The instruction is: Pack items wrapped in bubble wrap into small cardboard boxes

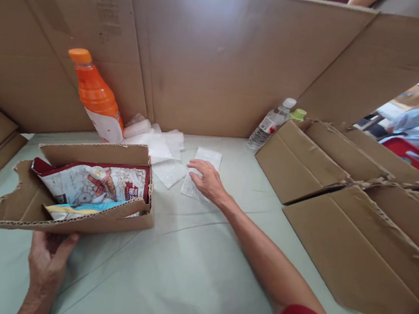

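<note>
At my ten o'clock, my left hand meets the near side of the torn carton, fingers hidden, so I cannot tell whether it grips; at twelve, my right hand lies loose-fingered over the bubble-wrap sheet, clutching nothing visible; tipping the carton towards its ragged nine-o'clock end could spill the red-edged pouch

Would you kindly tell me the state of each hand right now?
Left hand: at the near side of the open brown cardboard box; fingers partly hidden, grip unclear.
Right hand: open, over the translucent bubble-wrap sheet.
</note>
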Tool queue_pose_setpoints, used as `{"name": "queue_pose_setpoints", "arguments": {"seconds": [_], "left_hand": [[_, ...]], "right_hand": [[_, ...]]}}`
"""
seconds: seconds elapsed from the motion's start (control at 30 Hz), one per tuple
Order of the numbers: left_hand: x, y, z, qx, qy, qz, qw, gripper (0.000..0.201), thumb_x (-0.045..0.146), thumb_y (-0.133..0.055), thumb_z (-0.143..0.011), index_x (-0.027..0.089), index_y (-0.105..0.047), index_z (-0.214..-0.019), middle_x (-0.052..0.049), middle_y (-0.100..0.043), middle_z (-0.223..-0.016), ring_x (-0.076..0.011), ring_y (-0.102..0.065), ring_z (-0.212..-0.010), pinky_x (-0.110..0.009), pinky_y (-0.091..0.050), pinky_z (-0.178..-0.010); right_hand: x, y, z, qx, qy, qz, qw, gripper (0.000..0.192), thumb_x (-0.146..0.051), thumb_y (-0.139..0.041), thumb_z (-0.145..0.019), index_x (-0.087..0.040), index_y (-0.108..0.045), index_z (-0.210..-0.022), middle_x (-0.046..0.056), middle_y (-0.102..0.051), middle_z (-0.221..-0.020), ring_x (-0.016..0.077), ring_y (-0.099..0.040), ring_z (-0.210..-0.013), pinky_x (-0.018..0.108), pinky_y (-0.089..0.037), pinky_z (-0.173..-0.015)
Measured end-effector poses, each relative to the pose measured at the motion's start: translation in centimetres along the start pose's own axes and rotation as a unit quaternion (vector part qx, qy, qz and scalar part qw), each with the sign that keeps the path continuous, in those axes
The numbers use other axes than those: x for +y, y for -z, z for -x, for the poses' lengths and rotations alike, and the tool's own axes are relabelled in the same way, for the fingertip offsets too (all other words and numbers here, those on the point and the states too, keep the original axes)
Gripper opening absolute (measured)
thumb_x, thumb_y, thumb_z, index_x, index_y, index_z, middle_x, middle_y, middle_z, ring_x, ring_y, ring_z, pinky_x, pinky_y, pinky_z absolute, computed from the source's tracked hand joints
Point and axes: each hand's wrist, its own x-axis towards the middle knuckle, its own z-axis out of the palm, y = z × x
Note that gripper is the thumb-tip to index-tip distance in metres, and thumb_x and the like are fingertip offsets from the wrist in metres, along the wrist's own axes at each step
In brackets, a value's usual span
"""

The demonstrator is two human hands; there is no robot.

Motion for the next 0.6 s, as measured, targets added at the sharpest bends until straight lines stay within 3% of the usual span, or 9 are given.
{"name": "queue_pose_setpoints", "arguments": {"seconds": [0.1,0.27,0.37,0.5,0.6], "left_hand": [[-0.2,0.2,0.1,0.008,0.004,-0.011,1.000,0.052,0.048,-0.080,-0.066,0.022,-0.056,-0.104,-0.001,-0.055,-0.089,-0.0250,-0.059,-0.092,-0.046,-0.049,-0.096],[-0.2,0.1,0.2,0.003,0.006,0.000,1.000,0.056,0.046,-0.082,-0.066,0.022,-0.057,-0.110,-0.002,-0.056,-0.094,-0.0239,-0.059,-0.093,-0.051,-0.044,-0.106],[-0.1,-0.1,-0.1,-0.003,0.010,0.013,1.000,0.059,0.046,-0.082,-0.067,0.022,-0.057,-0.114,-0.003,-0.059,-0.099,-0.0253,-0.061,-0.097,-0.054,-0.042,-0.110],[0.6,0.4,0.5,0.001,-0.004,0.029,1.000,0.066,0.045,-0.080,-0.067,0.020,-0.055,-0.122,-0.009,-0.063,-0.114,-0.0315,-0.061,-0.114,-0.058,-0.039,-0.113],[1.1,1.8,3.2,0.066,-0.097,0.011,0.993,0.088,0.037,-0.082,-0.065,0.016,-0.045,-0.142,-0.017,-0.056,-0.137,-0.0374,-0.052,-0.133,-0.060,-0.033,-0.118]], "right_hand": [[1.1,-0.5,-1.3,0.007,-0.007,0.042,0.999,0.032,-0.014,-0.061,-0.082,-0.024,-0.074,-0.110,0.008,-0.069,-0.132,0.0290,-0.062,-0.122,0.051,-0.044,-0.109],[4.7,1.3,0.7,-0.013,-0.048,0.092,0.994,0.038,-0.023,-0.069,-0.080,-0.023,-0.071,-0.118,0.011,-0.065,-0.138,0.0327,-0.058,-0.126,0.052,-0.044,-0.106],[5.7,0.8,1.0,-0.035,-0.077,0.115,0.990,0.029,-0.024,-0.068,-0.082,-0.021,-0.074,-0.111,0.013,-0.069,-0.133,0.0339,-0.061,-0.123,0.052,-0.045,-0.103],[4.9,0.7,0.2,-0.010,-0.096,0.110,0.989,0.024,-0.017,-0.053,-0.090,-0.019,-0.076,-0.097,0.014,-0.076,-0.117,0.0312,-0.067,-0.112,0.049,-0.048,-0.098],[2.4,3.5,1.6,0.014,-0.086,0.101,0.991,0.026,-0.020,-0.051,-0.093,-0.020,-0.075,-0.101,0.012,-0.077,-0.115,0.0300,-0.068,-0.112,0.047,-0.048,-0.098]]}}
